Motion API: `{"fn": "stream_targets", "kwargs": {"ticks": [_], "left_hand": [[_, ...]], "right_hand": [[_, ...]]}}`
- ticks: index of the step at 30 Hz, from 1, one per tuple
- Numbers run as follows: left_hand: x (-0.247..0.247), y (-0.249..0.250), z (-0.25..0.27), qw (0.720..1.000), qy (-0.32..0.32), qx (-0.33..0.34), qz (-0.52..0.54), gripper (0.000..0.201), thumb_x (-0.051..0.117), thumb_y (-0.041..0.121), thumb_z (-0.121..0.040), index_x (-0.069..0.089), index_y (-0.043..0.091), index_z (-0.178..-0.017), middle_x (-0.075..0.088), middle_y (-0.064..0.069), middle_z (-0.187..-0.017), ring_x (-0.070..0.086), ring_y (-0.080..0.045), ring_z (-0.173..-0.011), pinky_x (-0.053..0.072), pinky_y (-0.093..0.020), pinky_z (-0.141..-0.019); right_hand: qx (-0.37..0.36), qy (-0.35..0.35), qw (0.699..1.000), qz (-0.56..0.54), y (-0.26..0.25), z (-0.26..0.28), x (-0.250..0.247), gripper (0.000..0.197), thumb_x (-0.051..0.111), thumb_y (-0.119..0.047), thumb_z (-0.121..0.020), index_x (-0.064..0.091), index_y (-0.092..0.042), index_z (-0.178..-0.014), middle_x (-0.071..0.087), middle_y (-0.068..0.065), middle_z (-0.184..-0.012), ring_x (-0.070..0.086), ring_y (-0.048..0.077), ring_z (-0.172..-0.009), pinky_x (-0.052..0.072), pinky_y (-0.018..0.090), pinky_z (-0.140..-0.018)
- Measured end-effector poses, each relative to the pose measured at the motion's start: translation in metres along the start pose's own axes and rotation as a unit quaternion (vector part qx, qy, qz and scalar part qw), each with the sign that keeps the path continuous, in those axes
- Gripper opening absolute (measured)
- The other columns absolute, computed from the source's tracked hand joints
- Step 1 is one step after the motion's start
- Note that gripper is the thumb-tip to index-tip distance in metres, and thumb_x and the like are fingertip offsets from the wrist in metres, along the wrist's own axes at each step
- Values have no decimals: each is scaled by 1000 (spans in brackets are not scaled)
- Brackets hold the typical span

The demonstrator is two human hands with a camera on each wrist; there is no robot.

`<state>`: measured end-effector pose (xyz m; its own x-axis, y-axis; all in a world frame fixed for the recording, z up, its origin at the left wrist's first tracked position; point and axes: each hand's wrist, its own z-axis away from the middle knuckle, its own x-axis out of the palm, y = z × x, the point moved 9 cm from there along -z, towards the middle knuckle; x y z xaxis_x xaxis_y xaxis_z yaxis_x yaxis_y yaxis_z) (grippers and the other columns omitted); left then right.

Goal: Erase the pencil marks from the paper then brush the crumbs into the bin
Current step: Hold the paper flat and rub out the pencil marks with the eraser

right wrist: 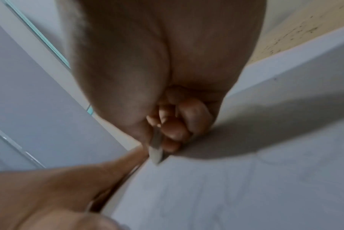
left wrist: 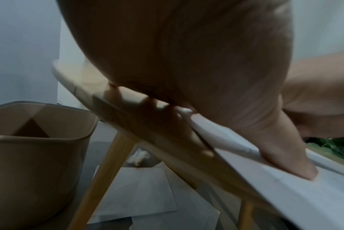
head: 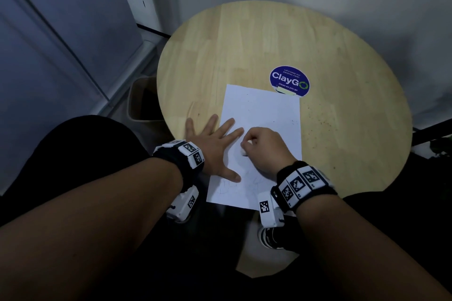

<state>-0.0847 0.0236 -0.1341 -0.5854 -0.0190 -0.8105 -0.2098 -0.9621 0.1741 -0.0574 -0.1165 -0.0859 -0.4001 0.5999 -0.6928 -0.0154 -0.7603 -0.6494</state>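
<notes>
A white sheet of paper (head: 264, 115) lies on the round wooden table (head: 244, 44), with faint pencil lines near its front edge. My left hand (head: 215, 139) lies flat with spread fingers, pressing the paper's left side; its thumb (left wrist: 289, 161) pushes on the sheet (left wrist: 324, 194). My right hand (head: 263, 148) is curled round a small white eraser (head: 244, 151) whose tip (right wrist: 156, 153) touches the paper (right wrist: 246, 186). A beige bin (head: 141, 100) stands on the floor left of the table, open-topped (left wrist: 29, 140).
A round blue ClayGo sticker (head: 289, 80) sits just beyond the paper's far edge. Dark specks dot the table right of the sheet (head: 325, 115). Under the table lie loose sheets and a crumpled tissue (left wrist: 137, 157). A wooden table leg (left wrist: 104, 179) stands beside the bin.
</notes>
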Motion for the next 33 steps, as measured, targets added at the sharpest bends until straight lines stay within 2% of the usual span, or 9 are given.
{"fn": "stream_targets", "kwargs": {"ticks": [2, 5, 10, 14, 19, 23, 28, 31, 33], "left_hand": [[0, 0, 0, 1000, 0, 0, 2, 135, 52, 104, -61, -28, 52, -156, -39, 19, -165, -38, -26, -153, -15, -84, -109], [1, 0, 0, 1000, 1, 3, 4, 136, 52, 105, -59, -26, 52, -157, -38, 19, -165, -37, -28, -154, -14, -85, -108], [0, 0, -1, 1000, -1, -1, -1, 136, 52, 105, -59, -27, 51, -156, -38, 19, -165, -38, -27, -154, -13, -85, -108], [2, 0, -1, 1000, 2, 4, 3, 136, 52, 105, -59, -26, 52, -157, -38, 19, -166, -37, -28, -154, -13, -85, -108], [0, 1, 0, 1000, -8, -2, 2, 136, 54, 103, -61, -28, 51, -156, -39, 19, -165, -39, -27, -153, -14, -85, -108], [2, 1, 0, 1000, -2, 2, 2, 137, 54, 104, -60, -27, 52, -157, -39, 19, -165, -37, -29, -154, -13, -85, -108], [0, 1, -1, 1000, -7, -3, 6, 136, 56, 103, -61, -27, 52, -156, -39, 19, -165, -38, -27, -153, -14, -85, -108], [3, 1, 0, 1000, -7, 0, 6, 137, 55, 103, -60, -27, 52, -157, -39, 19, -165, -38, -28, -153, -14, -85, -108], [2, 1, 0, 1000, -5, 1, 3, 137, 55, 104, -60, -27, 52, -157, -40, 19, -165, -38, -29, -153, -13, -86, -108]], "right_hand": [[-14, -9, 1000, 20, -5, 1, 3, 17, 62, -20, -100, 71, -21, -86, 73, -4, -80, 67, 12, -75, 47, 27, -63], [-22, -113, 991, 62, -10, 8, 24, 15, 64, -17, -95, 72, -20, -83, 76, -5, -80, 70, 12, -78, 53, 31, -68], [-19, 29, 999, 19, -7, 6, -1, 17, 60, -21, -100, 71, -21, -88, 73, -2, -79, 68, 16, -74, 53, 30, -65], [-25, -119, 991, 59, -12, 12, 24, 14, 65, -16, -95, 73, -20, -84, 76, -6, -79, 70, 10, -77, 51, 28, -70], [-21, 40, 999, 19, -7, 6, -6, 18, 61, -19, -98, 70, -22, -84, 73, -2, -77, 67, 16, -74, 53, 32, -67], [-23, -127, 990, 58, -9, 14, 21, 15, 65, -16, -93, 73, -20, -81, 76, -6, -76, 68, 4, -69, 50, 26, -67], [-28, 17, 998, 50, -9, 8, -3, 17, 63, -20, -98, 71, -22, -85, 72, -5, -75, 65, 10, -72, 49, 27, -64], [-34, -101, 991, 80, -13, 15, 18, 16, 64, -18, -96, 71, -22, -82, 73, -7, -75, 66, 5, -69, 45, 23, -62], [-18, -120, 991, 64, -9, 16, 19, 16, 65, -15, -94, 73, -21, -82, 76, -6, -75, 69, 5, -70, 50, 25, -65]]}}
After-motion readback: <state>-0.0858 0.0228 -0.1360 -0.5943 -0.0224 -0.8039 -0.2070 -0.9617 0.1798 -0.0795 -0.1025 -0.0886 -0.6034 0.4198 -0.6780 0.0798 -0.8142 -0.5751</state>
